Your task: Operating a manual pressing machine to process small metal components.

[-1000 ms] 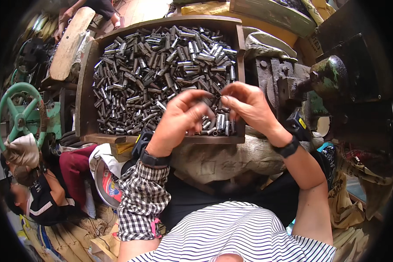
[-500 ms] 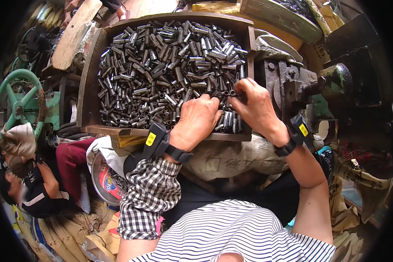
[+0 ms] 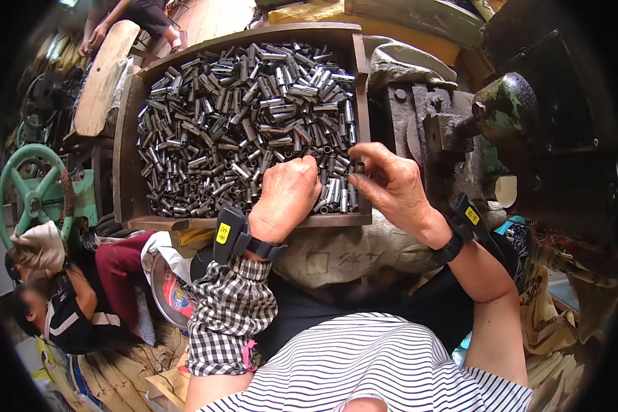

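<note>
A wooden tray [image 3: 122, 165] stands before me, filled with a heap of short dark metal tubes [image 3: 220, 130]. Over the tray's near right part, my left hand [image 3: 281, 196] is closed, its knuckles up and fingertips turned down among the tubes; what they grip is hidden. My right hand [image 3: 395, 189] reaches across the tray's right wall. Its thumb and forefinger close about a small dark metal tube [image 3: 357, 167] near that wall. Just below these fingers, several shinier tubes [image 3: 334, 196] stand on end in the near right corner.
Close on the right stands a dark, greasy machine [image 3: 511, 110]. A green handwheel [image 3: 34, 196] is at the left, with another person [image 3: 69, 302] below it. A metal basin [image 3: 159, 292] sits by my left sleeve. Sacking [image 3: 350, 257] lies under the tray's near edge.
The whole view has shifted, so the tray appears farther left. My right hand has moved rightward relative to the tray, toward its right wall. My left hand keeps nearly the same place over the tubes.
</note>
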The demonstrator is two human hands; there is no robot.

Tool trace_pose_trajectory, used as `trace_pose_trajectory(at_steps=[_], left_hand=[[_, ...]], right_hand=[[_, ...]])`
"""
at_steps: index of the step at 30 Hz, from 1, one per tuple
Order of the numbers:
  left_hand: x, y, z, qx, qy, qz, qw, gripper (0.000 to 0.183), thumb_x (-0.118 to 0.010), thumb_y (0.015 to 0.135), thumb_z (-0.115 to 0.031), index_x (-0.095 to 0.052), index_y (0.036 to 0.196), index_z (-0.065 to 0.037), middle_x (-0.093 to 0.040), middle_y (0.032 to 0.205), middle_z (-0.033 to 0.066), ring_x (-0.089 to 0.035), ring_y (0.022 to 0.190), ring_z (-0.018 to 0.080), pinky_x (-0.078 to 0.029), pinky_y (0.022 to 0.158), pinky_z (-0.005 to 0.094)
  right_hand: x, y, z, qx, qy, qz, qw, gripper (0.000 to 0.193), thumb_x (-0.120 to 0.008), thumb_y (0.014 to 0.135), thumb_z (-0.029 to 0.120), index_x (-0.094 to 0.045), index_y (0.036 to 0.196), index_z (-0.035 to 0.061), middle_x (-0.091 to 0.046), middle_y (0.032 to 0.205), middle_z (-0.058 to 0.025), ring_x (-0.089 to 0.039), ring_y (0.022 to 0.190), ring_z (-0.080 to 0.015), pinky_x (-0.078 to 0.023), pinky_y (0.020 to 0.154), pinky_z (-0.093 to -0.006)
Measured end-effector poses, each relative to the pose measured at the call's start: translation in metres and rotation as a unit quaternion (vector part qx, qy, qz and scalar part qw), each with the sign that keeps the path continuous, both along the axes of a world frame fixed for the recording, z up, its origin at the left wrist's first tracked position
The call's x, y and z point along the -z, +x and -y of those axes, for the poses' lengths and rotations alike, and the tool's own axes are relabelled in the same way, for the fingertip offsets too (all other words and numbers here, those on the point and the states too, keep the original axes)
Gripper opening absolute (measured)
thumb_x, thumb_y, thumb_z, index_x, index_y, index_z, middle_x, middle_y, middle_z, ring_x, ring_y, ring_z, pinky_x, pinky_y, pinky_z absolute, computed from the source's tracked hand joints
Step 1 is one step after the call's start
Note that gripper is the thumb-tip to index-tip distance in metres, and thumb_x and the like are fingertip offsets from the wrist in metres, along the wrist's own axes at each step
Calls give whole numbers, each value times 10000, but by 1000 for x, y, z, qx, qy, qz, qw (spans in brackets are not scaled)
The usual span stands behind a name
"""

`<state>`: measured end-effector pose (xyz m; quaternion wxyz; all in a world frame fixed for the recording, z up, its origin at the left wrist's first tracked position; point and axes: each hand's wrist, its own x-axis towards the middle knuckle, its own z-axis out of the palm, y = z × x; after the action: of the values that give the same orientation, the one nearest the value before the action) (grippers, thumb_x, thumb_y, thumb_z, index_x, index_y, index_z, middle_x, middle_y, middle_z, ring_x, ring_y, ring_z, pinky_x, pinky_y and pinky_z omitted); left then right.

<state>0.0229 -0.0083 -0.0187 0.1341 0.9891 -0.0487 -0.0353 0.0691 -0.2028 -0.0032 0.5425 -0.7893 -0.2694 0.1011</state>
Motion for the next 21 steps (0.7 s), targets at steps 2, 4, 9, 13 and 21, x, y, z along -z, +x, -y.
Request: trace_pose_trajectory(at_steps=[2, 4, 9, 13, 21], left_hand=[[-3, 2, 0, -16, -45, 14, 999, 165, -620, 743, -150, -544, 786, -10, -615, 727, 172, -617, 695, 345, -506, 627, 424], [-6, 4, -3, -11, -152, 65, 986, 188, -614, 760, -131, -560, 851, 24, -618, 671, 146, -615, 571, 280, -505, 538, 352], [-22, 0, -5, -147, -556, -180, 798, 101, -551, 817, -87, -551, 873, -3, -575, 642, 16, -528, 452, 50, -391, 386, 160], [-19, -4, -3, -175, -692, -189, 675, 101, -509, 834, -63, -559, 900, -5, -569, 636, 28, -515, 443, 62, -408, 398, 155], [-19, -4, 6, -169, -719, -172, 652, 138, -528, 871, -86, -589, 973, -16, -584, 664, 30, -557, 496, 70, -423, 411, 164]], right_hand=[[5, 2, 2, -37, 13, -19, 999, 252, -655, 793, 37, -565, 1022, -14, -580, 749, -84, -590, 604, -114, -463, 533, -239], [-3, -2, 1, -12, 76, -148, 986, 210, -630, 825, 48, -564, 1017, -6, -585, 763, -65, -601, 625, -100, -467, 535, -218], [-4, 2, 2, -13, 233, -398, 887, 164, -551, 902, 77, -506, 1033, -10, -596, 800, -40, -653, 740, -112, -515, 558, -197], [-1, 2, 2, -10, 221, -409, 886, 181, -578, 897, 117, -502, 989, -19, -633, 776, -84, -663, 651, -134, -509, 492, -196], [-1, 0, 1, 16, 237, -446, 863, 192, -604, 889, 164, -518, 947, 3, -650, 751, -104, -645, 574, -118, -476, 428, -187]])
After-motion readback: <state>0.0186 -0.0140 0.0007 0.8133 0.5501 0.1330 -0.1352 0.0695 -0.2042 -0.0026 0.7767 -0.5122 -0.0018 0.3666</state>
